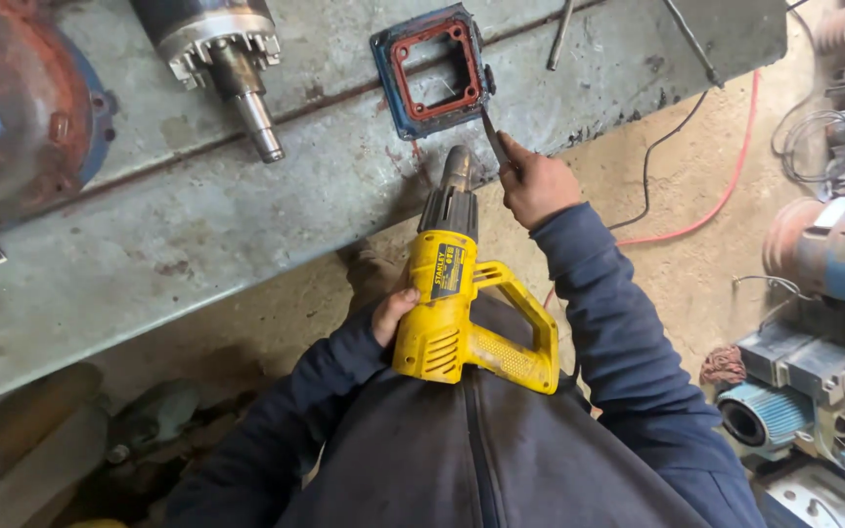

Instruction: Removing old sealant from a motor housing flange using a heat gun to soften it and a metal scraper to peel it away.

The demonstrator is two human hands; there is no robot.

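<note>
Left hand [395,313] grips yellow heat gun [462,313]; right hand [535,186] grips dark scraper [493,135] at blue cover's [432,70] red gasket [413,44]. Motor shaft [246,98] far left on grey surface [198,225].

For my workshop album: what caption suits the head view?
Left hand steadies yellow heat gun; right hand scrapes blue cover.

Rusty motor housing [22,108] cut off at left; heat gun [457,293] hides left fingers.

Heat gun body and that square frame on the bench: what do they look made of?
Heat gun: yellow moulded plastic, apparently, with ribbed vents and a dark metal-looking nozzle. Square frame: probably cast metal, chipped blue paint, with a reddish gasket-like layer on top.
</note>
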